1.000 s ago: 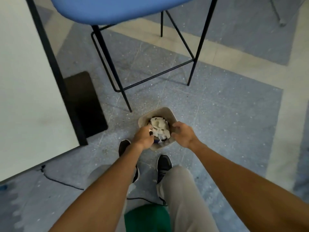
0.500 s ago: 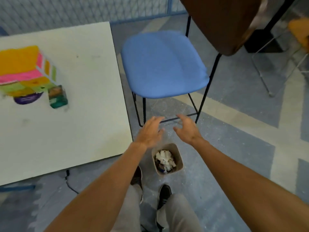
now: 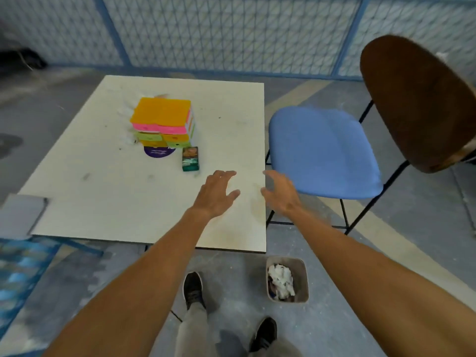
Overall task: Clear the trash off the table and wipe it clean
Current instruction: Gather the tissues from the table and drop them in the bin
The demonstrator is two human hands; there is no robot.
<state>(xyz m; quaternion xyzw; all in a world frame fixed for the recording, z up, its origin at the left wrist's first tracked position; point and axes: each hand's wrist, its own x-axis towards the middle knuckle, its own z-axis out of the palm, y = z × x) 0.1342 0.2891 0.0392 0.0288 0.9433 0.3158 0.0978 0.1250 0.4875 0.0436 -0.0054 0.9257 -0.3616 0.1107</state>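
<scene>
The table [image 3: 108, 191], pale and square, lies under and ahead of both hands in my feed. My left hand [image 3: 216, 194] hangs over its right part, palm down, fingers spread and relaxed, holding nothing. I cannot tell whether it touches the top. My right hand [image 3: 279, 194] is just beside the left, over the table's right edge, its fingers loosely bent and apart, also holding nothing.

Just ahead of the left hand and a little to its left, a small green box [image 3: 190, 159] lies flat on the table. Beyond the box stands a colourful stack [image 3: 162, 119], orange on top, then pink, green and yellow. A purple disc [image 3: 158, 152] shows from under its near side. Between the two wrists a faint brownish stain [image 3: 257, 210] marks the top. Well to the left of the left hand there are small dark smudges [image 3: 86, 176].

Below and behind the right hand, a trash bin [image 3: 301, 269] stands on the floor near the table's near corner, with crumpled paper [image 3: 280, 280] inside it. To the right of the right hand is a chair [image 3: 322, 150] with a blue seat and a brown back. My dark shoes [image 3: 193, 289] stand on the grey floor below the forearms, left of the bin.
</scene>
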